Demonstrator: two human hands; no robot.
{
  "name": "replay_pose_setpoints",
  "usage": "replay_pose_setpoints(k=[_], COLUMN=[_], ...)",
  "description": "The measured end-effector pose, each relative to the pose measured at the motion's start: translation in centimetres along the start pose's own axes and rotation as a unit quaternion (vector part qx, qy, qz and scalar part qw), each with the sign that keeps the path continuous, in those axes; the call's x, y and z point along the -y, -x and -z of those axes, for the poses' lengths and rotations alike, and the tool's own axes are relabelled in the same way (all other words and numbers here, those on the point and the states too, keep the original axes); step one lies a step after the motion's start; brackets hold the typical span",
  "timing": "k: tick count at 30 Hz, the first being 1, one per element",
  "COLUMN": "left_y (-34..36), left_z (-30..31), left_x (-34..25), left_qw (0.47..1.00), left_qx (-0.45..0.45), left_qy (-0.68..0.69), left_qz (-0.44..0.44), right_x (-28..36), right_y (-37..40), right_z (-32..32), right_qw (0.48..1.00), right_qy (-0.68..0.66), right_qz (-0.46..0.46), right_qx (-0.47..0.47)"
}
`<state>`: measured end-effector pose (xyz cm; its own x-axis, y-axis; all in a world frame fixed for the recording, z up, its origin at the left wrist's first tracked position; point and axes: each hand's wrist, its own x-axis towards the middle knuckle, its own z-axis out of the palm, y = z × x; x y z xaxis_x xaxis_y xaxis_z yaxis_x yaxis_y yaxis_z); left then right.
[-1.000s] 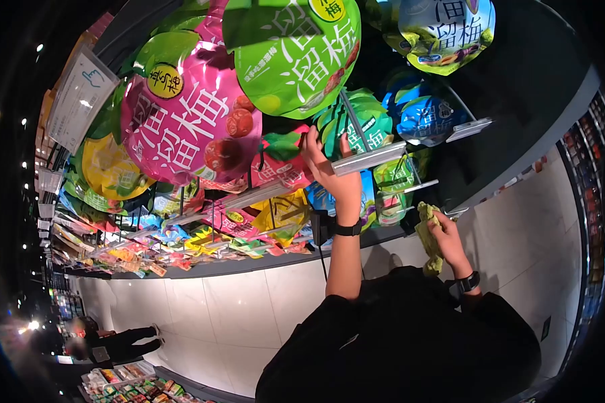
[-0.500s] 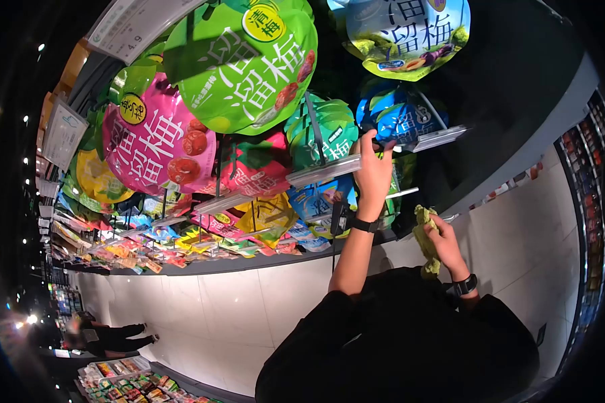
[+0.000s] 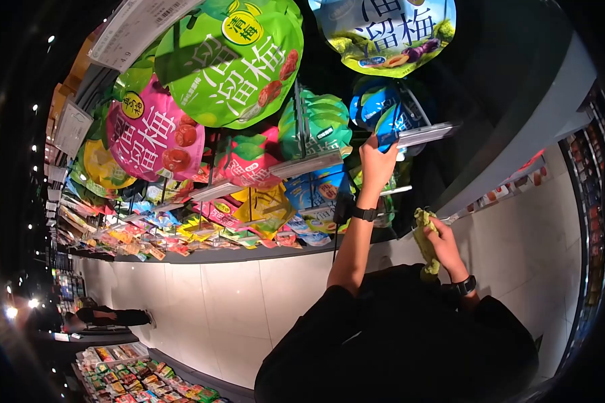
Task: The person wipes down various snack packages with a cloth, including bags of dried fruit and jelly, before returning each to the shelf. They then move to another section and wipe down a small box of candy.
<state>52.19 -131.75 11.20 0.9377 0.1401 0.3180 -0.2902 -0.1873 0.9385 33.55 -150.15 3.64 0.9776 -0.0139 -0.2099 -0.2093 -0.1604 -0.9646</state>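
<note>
My left hand [image 3: 378,166], a black band on its wrist, reaches up to the shelf front. Its fingers are closed on the lower end of a blue snack bag [image 3: 387,129], which tilts out in front of the other blue bags [image 3: 370,101]. Lower and to the right, my right hand [image 3: 442,245] grips a crumpled yellow-green cloth [image 3: 425,236]. A dark watch is on that wrist. Green bags [image 3: 316,121] stand just left of the blue ones, and a clear shelf-edge strip [image 3: 427,134] runs by my left hand.
Large display bags, green [image 3: 235,60], pink [image 3: 153,138] and pale blue [image 3: 386,33], hang along the upper shelf. More snack rows lie below. A person [image 3: 111,316] in dark clothes is in the aisle, near another display [image 3: 144,379]. A grey shelf end panel [image 3: 517,148] curves at right.
My left hand has taken hold of a blue bag and drawn it forward from its row. The right hand keeps the cloth almost in place. The view has shifted slightly.
</note>
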Motion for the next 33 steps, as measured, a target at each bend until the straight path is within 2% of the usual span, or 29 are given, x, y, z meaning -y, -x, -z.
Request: replay_pose_setpoints(k=[2,4,6,7,11,14,16,17,22,24,26,27,28,30,31,32,33], left_y=[0.8,2.0,3.0,3.5,4.1,4.4,4.7,4.7,6.9,9.2,12.1,14.0,16.1,19.7,21.5,22.7,23.9], left_z=[0.9,2.0,3.8,4.7,5.8,5.6,5.4,5.5,8.3,9.6,10.6,10.5,10.2,9.8,9.5,9.2,9.0], left_x=[-1.1,-0.8,-2.5,-3.5,-5.7,-6.5,-7.2,-7.5,-7.1,-5.2,-1.1,0.0,0.9,3.9,6.2,6.5,6.7], left_qw=[0.998,0.996,0.968,0.959,0.942,0.936,0.949,0.952,0.968,0.957,0.912,0.892,0.868,0.796,0.772,0.752,0.74], left_qx=[0.057,0.072,0.179,0.209,0.231,0.207,0.173,0.18,0.206,0.196,0.236,0.224,0.212,0.223,0.238,0.25,0.252], left_qy=[0.028,0.047,0.177,0.189,0.236,0.275,0.259,0.247,0.142,0.142,0.215,0.239,0.263,0.355,0.378,0.396,0.413], left_qz=[-0.021,-0.032,0.021,0.019,0.052,0.073,0.055,0.032,0.027,0.162,0.257,0.311,0.365,0.436,0.452,0.465,0.468], right_x=[-1.1,-1.8,-1.8,-1.4,-1.3,-1.7,-1.8,-1.8,-2.2,-2.2,-1.5,-1.8,-0.3,4.2,4.9,5.9,5.6], right_y=[-0.1,0.0,0.3,0.6,1.1,1.6,2.0,2.2,3.7,4.5,5.7,5.9,6.3,7.5,7.5,7.9,7.5], right_z=[0.2,0.4,0.4,0.4,0.8,1.4,1.8,2.0,2.3,2.4,2.1,2.4,2.0,0.6,-0.2,-0.9,-1.4], right_qw=[0.999,0.999,0.999,0.999,0.997,0.995,0.995,0.996,0.996,0.994,0.978,0.976,0.977,0.96,0.956,0.971,0.955], right_qy=[-0.033,-0.038,-0.044,-0.05,-0.058,-0.068,-0.068,-0.067,-0.065,-0.071,0.026,-0.003,-0.003,0.026,0.065,0.073,0.167], right_qz=[0.011,0.006,-0.002,-0.004,0.004,0.013,0.014,0.014,0.01,0.005,0.065,0.114,0.111,0.202,0.218,0.176,0.207], right_qx=[-0.011,-0.011,-0.012,-0.016,-0.041,-0.066,-0.066,-0.062,-0.068,-0.084,-0.195,-0.185,-0.182,-0.195,-0.183,-0.143,-0.132])
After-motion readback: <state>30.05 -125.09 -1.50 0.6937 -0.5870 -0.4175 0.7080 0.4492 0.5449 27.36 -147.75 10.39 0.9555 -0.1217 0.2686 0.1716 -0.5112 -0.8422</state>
